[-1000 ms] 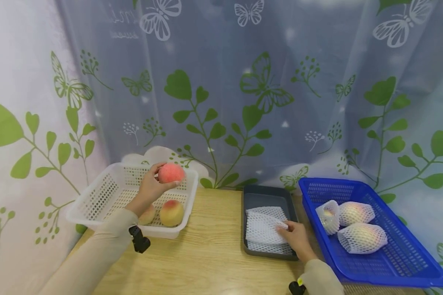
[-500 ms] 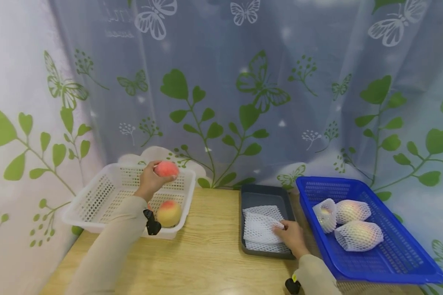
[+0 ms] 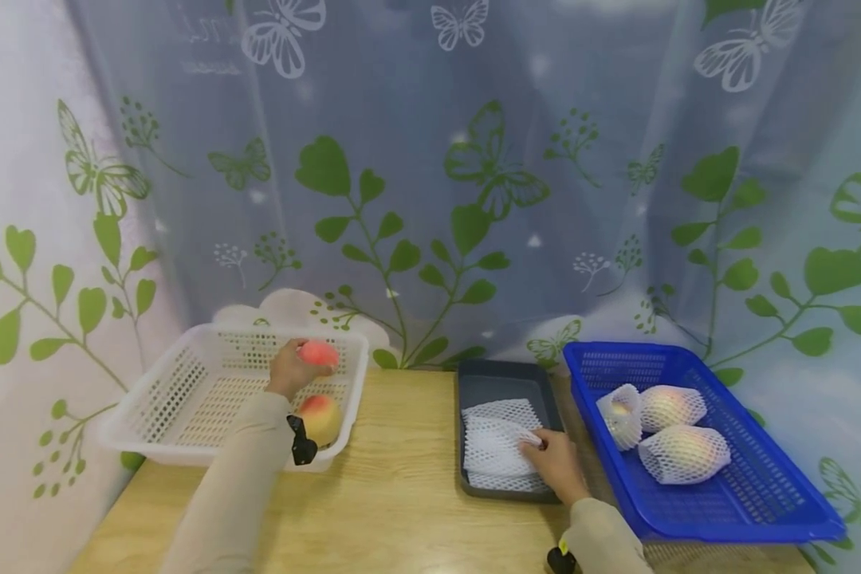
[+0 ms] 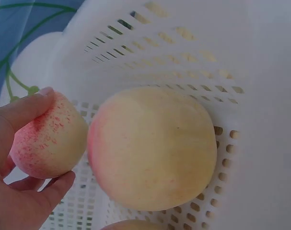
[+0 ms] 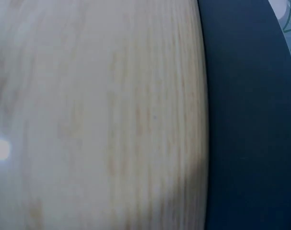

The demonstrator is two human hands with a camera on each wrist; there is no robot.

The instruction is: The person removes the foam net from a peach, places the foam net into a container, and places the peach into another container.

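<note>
My left hand [image 3: 292, 371] grips a pink-red peach [image 3: 319, 354] between thumb and fingers, inside the right part of the white basket [image 3: 125, 431]. Close by in that basket lies a yellow peach with a red top [image 3: 320, 419]; it looks large in the left wrist view, where the edge of a further peach [image 4: 135, 225] shows at the bottom. My right hand [image 3: 561, 465] pinches the edge of a white foam fruit net [image 3: 493, 446] that lies on other netting in the dark grey tray [image 3: 502, 381]. The right wrist view shows neither that hand nor the net.
To the right of the tray stands a blue basket [image 3: 768, 496]. Several peaches in white foam nets [image 3: 685, 454] lie in it. The wooden table [image 3: 395, 494] runs between the white basket and the tray. A printed curtain [image 3: 402, 119] hangs right behind.
My left hand has lowered the peach further into the white basket. The right hand keeps its pinch on the net. The head view has turned slightly, shifting the scene left.
</note>
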